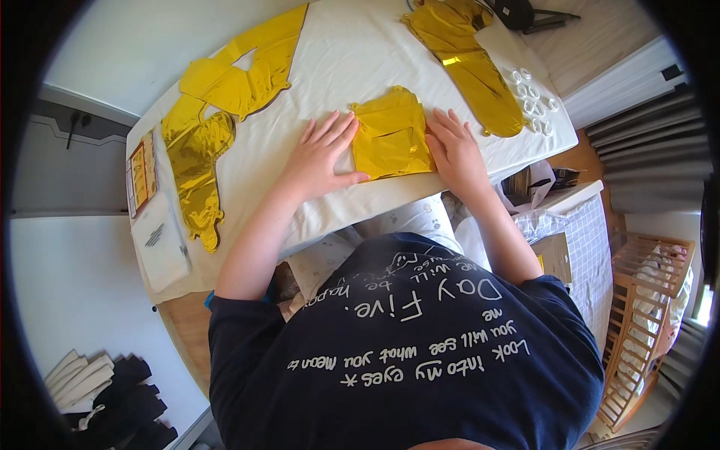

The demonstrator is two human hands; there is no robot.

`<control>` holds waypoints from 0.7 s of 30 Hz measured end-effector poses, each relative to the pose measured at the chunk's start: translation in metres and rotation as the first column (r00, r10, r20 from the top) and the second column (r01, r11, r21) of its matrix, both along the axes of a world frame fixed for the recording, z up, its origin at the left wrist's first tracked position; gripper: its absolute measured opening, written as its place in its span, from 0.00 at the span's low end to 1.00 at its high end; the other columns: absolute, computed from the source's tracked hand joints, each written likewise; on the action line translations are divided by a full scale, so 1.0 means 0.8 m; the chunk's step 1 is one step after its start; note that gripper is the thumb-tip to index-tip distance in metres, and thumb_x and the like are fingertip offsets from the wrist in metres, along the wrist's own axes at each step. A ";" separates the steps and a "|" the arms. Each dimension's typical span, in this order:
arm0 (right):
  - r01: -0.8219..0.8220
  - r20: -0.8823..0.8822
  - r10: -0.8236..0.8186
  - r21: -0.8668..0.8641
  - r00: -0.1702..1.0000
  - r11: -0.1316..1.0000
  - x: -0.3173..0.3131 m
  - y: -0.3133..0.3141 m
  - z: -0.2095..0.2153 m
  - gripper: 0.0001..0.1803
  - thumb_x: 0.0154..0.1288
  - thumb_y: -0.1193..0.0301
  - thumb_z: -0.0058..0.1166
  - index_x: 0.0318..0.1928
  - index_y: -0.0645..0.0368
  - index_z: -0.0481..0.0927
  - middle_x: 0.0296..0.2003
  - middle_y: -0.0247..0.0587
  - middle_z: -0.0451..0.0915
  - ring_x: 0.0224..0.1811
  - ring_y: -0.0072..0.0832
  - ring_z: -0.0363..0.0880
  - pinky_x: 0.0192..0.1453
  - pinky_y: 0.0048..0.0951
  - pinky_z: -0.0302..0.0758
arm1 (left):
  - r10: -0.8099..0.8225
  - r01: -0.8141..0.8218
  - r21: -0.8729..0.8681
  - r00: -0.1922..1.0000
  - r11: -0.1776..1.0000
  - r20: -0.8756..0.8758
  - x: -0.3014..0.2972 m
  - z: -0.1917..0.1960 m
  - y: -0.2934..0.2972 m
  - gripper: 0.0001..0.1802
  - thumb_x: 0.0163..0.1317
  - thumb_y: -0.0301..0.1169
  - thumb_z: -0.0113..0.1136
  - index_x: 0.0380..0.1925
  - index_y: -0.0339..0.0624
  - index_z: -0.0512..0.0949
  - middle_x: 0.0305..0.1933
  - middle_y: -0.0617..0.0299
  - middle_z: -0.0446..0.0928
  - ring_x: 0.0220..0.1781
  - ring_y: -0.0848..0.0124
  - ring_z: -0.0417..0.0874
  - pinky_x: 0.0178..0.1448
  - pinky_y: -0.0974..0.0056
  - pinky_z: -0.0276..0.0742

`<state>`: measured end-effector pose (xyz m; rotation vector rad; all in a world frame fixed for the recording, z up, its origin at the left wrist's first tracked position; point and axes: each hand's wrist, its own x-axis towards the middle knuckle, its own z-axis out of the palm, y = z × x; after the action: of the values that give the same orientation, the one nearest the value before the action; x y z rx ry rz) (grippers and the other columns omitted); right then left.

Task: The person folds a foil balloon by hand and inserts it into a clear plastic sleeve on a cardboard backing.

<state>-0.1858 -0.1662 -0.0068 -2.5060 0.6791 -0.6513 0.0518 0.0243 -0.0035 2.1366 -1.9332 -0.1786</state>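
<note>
Head view: roughly square gold foil piece flat on white-cloth-covered table, near person's side. Left hand open, fingers spread, touching foil's left edge; right hand open, fingers extended, at foil's right edge.

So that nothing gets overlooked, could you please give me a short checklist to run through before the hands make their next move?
1. Left hand at the left edge of the middle gold foil piece: ok, fingertips and thumb at it.
2. Right hand at its right edge: ok.
3. Middle piece wholly on the white cloth: ok, short of the table's near edge.
4. Middle piece smooth: not ok, creases show.
5. Middle piece apart from the left foil and the right foil: ok, cloth shows between.
6. Air left inside the middle piece: cannot tell.
</note>
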 end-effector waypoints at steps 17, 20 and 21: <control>-0.298 -0.144 0.281 -0.110 0.949 0.948 -0.002 -0.078 0.014 0.16 0.76 0.67 0.56 0.60 0.51 0.86 0.67 0.40 0.80 0.78 0.46 0.68 0.84 0.54 0.57 | -0.020 0.020 -0.007 0.999 1.000 0.032 0.002 -0.004 -0.001 0.58 0.60 0.68 0.64 0.80 0.41 0.59 0.86 0.56 0.56 0.88 0.56 0.51 0.87 0.40 0.43; -0.290 -0.166 0.258 -0.209 0.952 0.934 0.001 -0.077 0.019 0.15 0.75 0.64 0.59 0.56 0.50 0.89 0.66 0.38 0.81 0.77 0.44 0.68 0.84 0.53 0.58 | -0.017 0.017 -0.008 0.999 1.000 0.030 0.002 -0.004 -0.001 0.58 0.60 0.67 0.64 0.80 0.41 0.60 0.86 0.56 0.56 0.88 0.56 0.51 0.87 0.40 0.42; -0.296 -0.186 0.250 -0.286 0.950 0.911 0.002 -0.076 0.022 0.14 0.75 0.63 0.59 0.55 0.49 0.90 0.65 0.37 0.82 0.77 0.43 0.69 0.84 0.53 0.58 | -0.023 0.023 -0.009 0.999 1.000 0.031 0.002 -0.004 0.000 0.58 0.60 0.67 0.64 0.80 0.41 0.60 0.86 0.56 0.56 0.88 0.56 0.51 0.87 0.40 0.42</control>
<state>-0.1844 -0.2269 0.0110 -2.8911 0.2742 -0.5059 0.0533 0.0239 -0.0069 2.1248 -1.9724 -0.1413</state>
